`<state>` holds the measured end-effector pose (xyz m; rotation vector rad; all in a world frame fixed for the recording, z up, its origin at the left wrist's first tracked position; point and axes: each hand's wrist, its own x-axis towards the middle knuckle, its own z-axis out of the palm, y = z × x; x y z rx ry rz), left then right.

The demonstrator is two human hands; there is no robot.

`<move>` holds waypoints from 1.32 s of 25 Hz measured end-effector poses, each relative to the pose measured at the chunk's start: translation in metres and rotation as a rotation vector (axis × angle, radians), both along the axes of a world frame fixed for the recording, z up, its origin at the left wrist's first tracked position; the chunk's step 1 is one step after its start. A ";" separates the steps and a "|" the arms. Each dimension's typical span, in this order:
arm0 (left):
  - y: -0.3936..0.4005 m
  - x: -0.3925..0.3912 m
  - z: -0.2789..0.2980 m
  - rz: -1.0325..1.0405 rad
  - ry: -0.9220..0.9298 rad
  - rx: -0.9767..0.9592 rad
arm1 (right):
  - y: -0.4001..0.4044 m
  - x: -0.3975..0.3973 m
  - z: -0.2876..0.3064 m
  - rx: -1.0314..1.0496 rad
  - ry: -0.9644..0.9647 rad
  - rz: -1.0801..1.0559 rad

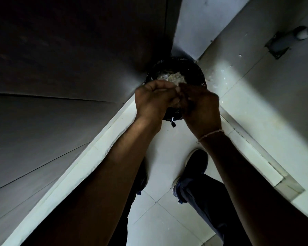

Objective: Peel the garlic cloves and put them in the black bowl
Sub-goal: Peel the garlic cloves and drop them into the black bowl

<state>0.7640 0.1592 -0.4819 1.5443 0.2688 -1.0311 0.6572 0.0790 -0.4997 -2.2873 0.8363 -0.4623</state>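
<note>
A round black container (194, 68) stands on the floor in a corner, with a pale heap of garlic skins (172, 78) inside. Both my hands are held together just above its near rim. My left hand (153, 102) has its fingers curled and pinches something small and pale between fingertips and thumb, apparently a garlic clove (176, 88), mostly hidden. My right hand (201, 107) meets it from the right, fingers curled onto the same spot. A thin pale bracelet circles my right wrist.
Dark wall panels (69, 68) rise at the left, a grey wall at the right with a pipe (292, 34). Scattered white skin flakes (219, 75) lie on the pale tiled floor. My dark shoe (196, 166) and trouser leg are below the hands.
</note>
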 end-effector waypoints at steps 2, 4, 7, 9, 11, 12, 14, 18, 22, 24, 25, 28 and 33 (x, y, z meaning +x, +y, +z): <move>0.004 -0.002 0.003 -0.072 -0.080 -0.013 | 0.000 -0.004 0.005 -0.017 0.001 -0.113; 0.012 -0.007 0.008 -0.157 -0.151 0.004 | 0.004 -0.007 0.015 0.051 -0.021 -0.175; 0.027 -0.021 0.030 -0.216 -0.271 0.063 | 0.026 -0.014 0.047 0.126 0.010 -0.233; 0.035 -0.031 0.061 -0.231 -0.376 0.126 | 0.039 -0.025 0.076 0.093 0.053 -0.234; 0.040 -0.040 0.100 -0.254 -0.495 0.184 | 0.046 -0.038 0.109 0.109 0.048 -0.231; 0.042 -0.043 0.123 -0.290 -0.552 0.202 | 0.049 -0.044 0.129 0.139 0.041 -0.224; 0.047 -0.046 0.165 -0.395 -0.684 0.191 | 0.054 -0.053 0.168 0.159 0.051 -0.200; 0.051 -0.049 0.260 -0.581 -0.869 0.008 | 0.055 -0.069 0.272 0.146 0.014 -0.244; 0.053 -0.071 0.356 -0.799 -0.905 -0.153 | 0.066 -0.107 0.374 0.070 0.007 -0.380; 0.052 -0.083 0.393 -0.911 -0.931 -0.250 | 0.079 -0.132 0.414 0.027 0.008 -0.478; 0.051 -0.091 0.410 -0.967 -0.958 -0.291 | 0.087 -0.144 0.433 0.011 0.008 -0.539; 0.041 -0.128 0.461 -1.144 -1.034 -0.425 | 0.112 -0.188 0.484 -0.044 0.013 -0.737; 0.015 -0.221 0.522 -1.476 -1.076 -0.720 | 0.153 -0.280 0.531 -0.161 0.018 -1.061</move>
